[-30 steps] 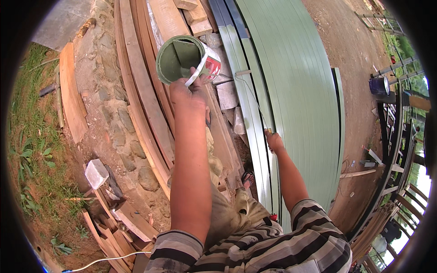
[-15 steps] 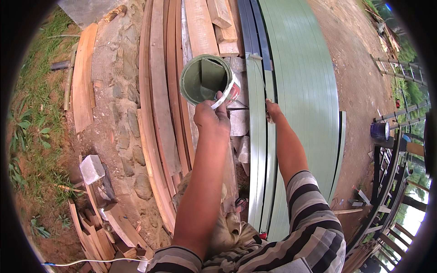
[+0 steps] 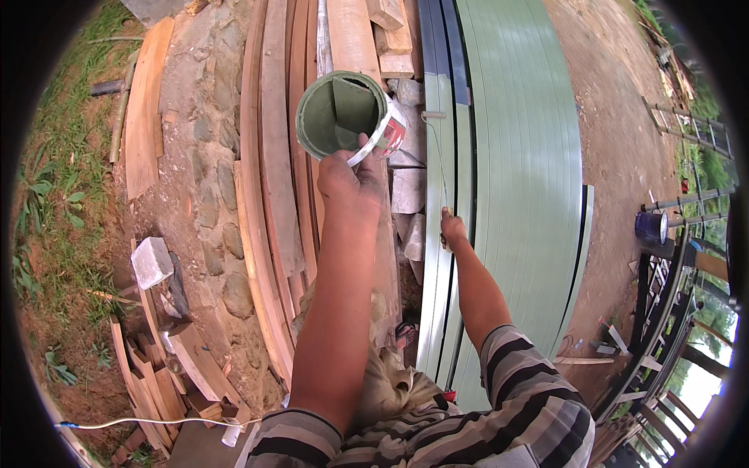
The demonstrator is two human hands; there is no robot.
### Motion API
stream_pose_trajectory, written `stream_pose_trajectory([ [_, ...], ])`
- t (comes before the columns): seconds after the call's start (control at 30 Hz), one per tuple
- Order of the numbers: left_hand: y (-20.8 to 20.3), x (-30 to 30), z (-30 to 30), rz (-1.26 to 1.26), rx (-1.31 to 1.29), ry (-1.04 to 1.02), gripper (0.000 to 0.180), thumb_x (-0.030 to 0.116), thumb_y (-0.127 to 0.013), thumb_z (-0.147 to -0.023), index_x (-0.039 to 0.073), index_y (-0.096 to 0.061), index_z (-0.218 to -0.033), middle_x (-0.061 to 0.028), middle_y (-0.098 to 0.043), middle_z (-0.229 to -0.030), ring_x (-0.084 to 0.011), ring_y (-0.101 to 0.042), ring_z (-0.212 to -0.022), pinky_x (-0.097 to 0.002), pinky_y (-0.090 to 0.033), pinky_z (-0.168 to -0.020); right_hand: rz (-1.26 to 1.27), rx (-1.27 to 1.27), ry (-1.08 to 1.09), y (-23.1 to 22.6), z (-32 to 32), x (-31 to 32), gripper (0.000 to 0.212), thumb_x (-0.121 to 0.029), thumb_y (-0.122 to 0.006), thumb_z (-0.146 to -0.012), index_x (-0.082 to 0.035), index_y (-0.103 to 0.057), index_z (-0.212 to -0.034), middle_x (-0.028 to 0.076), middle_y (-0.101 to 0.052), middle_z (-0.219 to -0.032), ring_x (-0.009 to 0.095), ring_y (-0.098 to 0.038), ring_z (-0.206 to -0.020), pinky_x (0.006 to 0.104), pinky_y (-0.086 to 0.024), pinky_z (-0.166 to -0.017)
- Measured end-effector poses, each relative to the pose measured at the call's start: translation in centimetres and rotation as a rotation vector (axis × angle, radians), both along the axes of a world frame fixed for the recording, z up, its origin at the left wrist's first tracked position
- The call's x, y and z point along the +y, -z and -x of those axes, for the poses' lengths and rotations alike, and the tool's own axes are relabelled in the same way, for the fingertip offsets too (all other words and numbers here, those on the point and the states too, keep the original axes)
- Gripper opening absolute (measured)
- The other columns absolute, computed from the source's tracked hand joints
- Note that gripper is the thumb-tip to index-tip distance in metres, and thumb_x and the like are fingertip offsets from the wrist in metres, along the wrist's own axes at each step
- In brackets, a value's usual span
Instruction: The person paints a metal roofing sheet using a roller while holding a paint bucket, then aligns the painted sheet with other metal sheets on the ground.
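Observation:
My left hand point(image 3: 349, 173) grips the rim of a paint bucket point(image 3: 394, 134), tilted so that its green-coated inside shows. A flat green piece point(image 3: 353, 108) stands inside it. My right hand point(image 3: 453, 231) is closed round the handle of a paint roller. Its long wire leads forward to a small roller head point(image 3: 433, 115), which lies on a narrow long board point(image 3: 434, 257). That board is green along most of its length and dark blue-grey at the far end. Beside it, another narrow strip point(image 3: 462, 140) is coated likewise. Wide green grooved panels point(image 3: 519, 156) lie to the right.
Long brown planks point(image 3: 275, 148) run along the left of my arm, with stone blocks point(image 3: 408, 191) between them and the green boards. Offcuts point(image 3: 160, 382) and a pale block point(image 3: 151, 261) lie lower left. A dark blue bucket point(image 3: 651, 227) stands at far right near a ladder-like frame.
My right hand has drawn the roller toward me along the narrow board. The view has shifted slightly, and my left hand still holds the bucket, now a little further left.

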State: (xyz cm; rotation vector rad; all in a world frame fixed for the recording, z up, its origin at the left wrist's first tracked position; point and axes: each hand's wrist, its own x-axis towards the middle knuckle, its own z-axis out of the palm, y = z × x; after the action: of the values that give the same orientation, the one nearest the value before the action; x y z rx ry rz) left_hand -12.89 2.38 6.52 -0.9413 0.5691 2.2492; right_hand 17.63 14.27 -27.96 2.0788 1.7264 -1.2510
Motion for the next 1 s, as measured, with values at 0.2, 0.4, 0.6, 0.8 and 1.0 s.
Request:
stream_pose_trajectory([
  [0.2,1.2,-5.9,0.7,0.108,-0.042,-0.060,0.055,-0.016,-0.038,-0.082,-0.022,-0.029,-0.136,-0.0291,-0.042,-0.135,-0.0381,-0.063,-0.112,-0.0379,-0.064,-0.094,0.113,-0.043,-0.110,-7.0,-9.0,-17.9,0.075,-0.059,-0.043,-0.102,0.012,-0.066,-0.094,0.027,-0.069,-0.076,0.037,-0.070,-0.067,0.0474,-0.056,-0.064],
  [0.4,2.1,-6.3,-3.8,0.149,-0.057,0.054,0.051,-0.013,-0.033,-0.088,-0.026,-0.024,-0.137,-0.0443,-0.031,-0.139,-0.0469,-0.055,-0.123,-0.0346,-0.065,-0.092,0.105,-0.149,-0.110,-9.4,-23.2,-29.5,0.076,-0.059,-0.042,-0.103,0.013,-0.066,-0.100,0.034,-0.069,-0.086,0.047,-0.071,-0.080,0.0509,-0.056,-0.075],
  [0.6,3.2,-10.2,-6.1,0.100,-0.088,0.097,0.058,-0.010,-0.030,-0.094,-0.005,-0.025,-0.152,-0.0347,-0.012,-0.157,-0.0575,-0.019,-0.145,-0.0336,-0.064,-0.094,0.204,-0.204,-0.086,-14.8,-32.6,-41.1,0.074,-0.059,-0.043,-0.102,0.012,-0.066,-0.103,0.038,-0.067,-0.097,0.051,-0.067,-0.093,0.0552,-0.053,-0.085],
  [0.8,2.9,-13.5,-8.5,0.065,-0.089,0.072,0.062,-0.008,-0.030,-0.094,-0.002,-0.022,-0.155,-0.0378,-0.007,-0.159,-0.0560,-0.021,-0.146,-0.0301,-0.066,-0.085,0.242,-0.245,-0.125,-18.4,-44.7,-51.4,0.076,-0.059,-0.041,-0.102,0.013,-0.068,-0.101,0.038,-0.067,-0.094,0.053,-0.067,-0.092,0.0570,-0.054,-0.082],
  [1.0,3.1,-18.8,-7.7,-0.095,-0.137,0.013,0.063,-0.007,-0.032,-0.093,-0.002,-0.023,-0.155,-0.0379,-0.009,-0.160,-0.0485,-0.035,-0.143,-0.0296,-0.068,-0.074,0.352,-0.362,-0.089,-24.3,-56.0,-55.9,0.075,-0.064,-0.048,-0.097,0.007,-0.072,-0.103,0.036,-0.068,-0.101,0.051,-0.065,-0.106,0.0547,-0.052,-0.091],
])
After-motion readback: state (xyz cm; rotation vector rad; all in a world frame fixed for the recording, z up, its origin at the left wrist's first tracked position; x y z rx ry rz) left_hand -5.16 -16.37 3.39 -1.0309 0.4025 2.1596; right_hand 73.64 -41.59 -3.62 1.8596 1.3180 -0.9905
